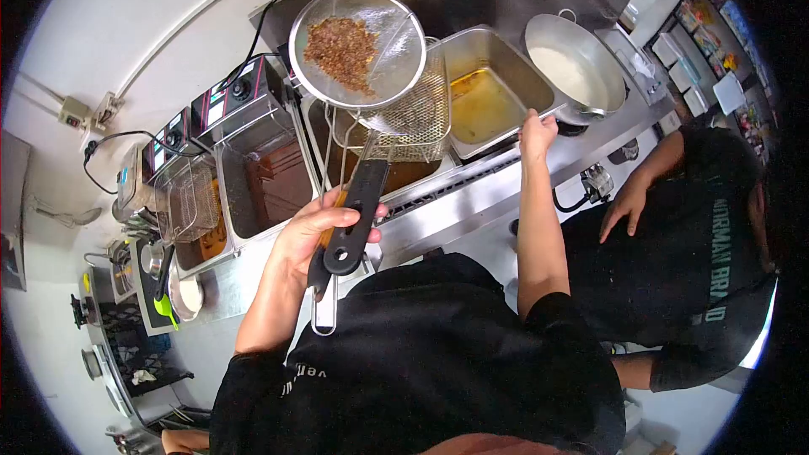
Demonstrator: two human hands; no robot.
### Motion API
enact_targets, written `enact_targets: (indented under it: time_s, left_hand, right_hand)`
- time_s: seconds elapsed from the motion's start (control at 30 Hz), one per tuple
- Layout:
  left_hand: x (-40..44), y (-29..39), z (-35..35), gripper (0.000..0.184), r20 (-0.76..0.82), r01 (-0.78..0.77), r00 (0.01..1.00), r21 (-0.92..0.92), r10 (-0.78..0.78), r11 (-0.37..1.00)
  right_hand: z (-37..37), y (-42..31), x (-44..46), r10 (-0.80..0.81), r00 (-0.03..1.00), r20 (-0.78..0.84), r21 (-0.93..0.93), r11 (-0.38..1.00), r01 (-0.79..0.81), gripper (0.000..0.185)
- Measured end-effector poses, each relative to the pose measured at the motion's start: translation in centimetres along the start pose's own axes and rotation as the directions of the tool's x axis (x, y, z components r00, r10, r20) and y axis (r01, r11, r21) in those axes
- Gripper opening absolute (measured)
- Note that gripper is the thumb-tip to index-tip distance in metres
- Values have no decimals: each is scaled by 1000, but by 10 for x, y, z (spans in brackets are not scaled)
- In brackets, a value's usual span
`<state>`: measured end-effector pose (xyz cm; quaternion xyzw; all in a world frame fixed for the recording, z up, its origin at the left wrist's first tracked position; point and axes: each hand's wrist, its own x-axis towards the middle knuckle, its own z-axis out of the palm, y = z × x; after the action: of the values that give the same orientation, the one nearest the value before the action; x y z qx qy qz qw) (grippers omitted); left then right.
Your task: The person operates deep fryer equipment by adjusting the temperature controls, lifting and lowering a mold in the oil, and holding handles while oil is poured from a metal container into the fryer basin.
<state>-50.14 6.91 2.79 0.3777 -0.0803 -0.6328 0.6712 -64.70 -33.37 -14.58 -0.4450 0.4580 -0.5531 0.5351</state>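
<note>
My left hand (308,236) is closed around the black handle (362,211) of a fine-mesh strainer (396,38) and a wire handle (324,318) beside it. Brown fried crumbs (341,52) lie in the strainer. Below it, partly covered, is a mesh fryer basket (425,105); the wire handle seems to belong to it. With bent fingers, my right hand (538,135) grips the near right corner of a deep steel pan (472,40). Yellowish oil with darker residue covers part of the pan's bottom. Dark oil shows in the fryer well under the basket.
On the right stands a large metal wok (607,63) with pale liquid. More fryer wells (270,181) with control boxes (240,88) and another fryer basket (187,202) are at left. A co-worker in a black shirt (674,253) stands close on my right, one hand lowered.
</note>
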Motion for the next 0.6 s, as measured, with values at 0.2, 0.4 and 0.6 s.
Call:
enact_targets:
  time_s: [0.2, 0.4, 0.6]
  left_hand:
    - [-29, -2, -8, 60, -68, -57, 996, 9, 58, 998]
    - [-43, -7, -19, 58, -71, -79, 994, 33, 81, 996]
    - [-48, -9, -28, 58, -77, -101, 991, 55, 106, 993]
  right_hand:
    - [4, -6, 11, -123, 992, 32, 5, 992, 122, 10]
    - [9, -20, 10, -221, 970, 99, 63, 974, 215, 7]
    - [10, -77, 21, -492, 855, 161, -237, 822, 518, 11]
